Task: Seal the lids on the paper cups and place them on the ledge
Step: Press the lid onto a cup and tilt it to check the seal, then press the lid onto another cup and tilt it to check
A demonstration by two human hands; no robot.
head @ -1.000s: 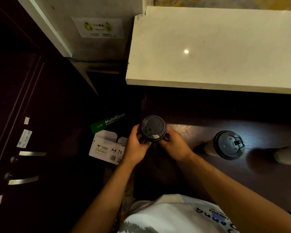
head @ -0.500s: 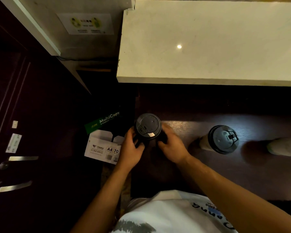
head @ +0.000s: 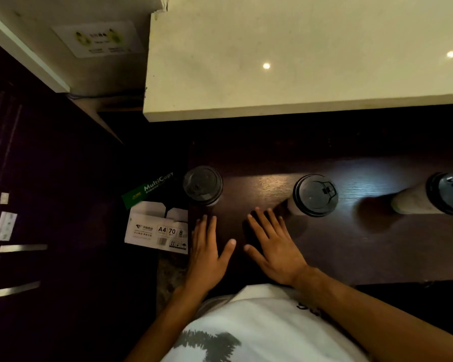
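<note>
Dim room: dark wooden desk point(head: 324, 244), pale stone counter point(head: 298, 48) above.

Both hands point(head: 207, 253) have released the leftmost cup point(head: 203, 186) and flattened.

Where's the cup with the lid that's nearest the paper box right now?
In the head view, that cup stands at the left end of the dark wooden ledge, beside the paper box, just beyond the left hand.
</note>
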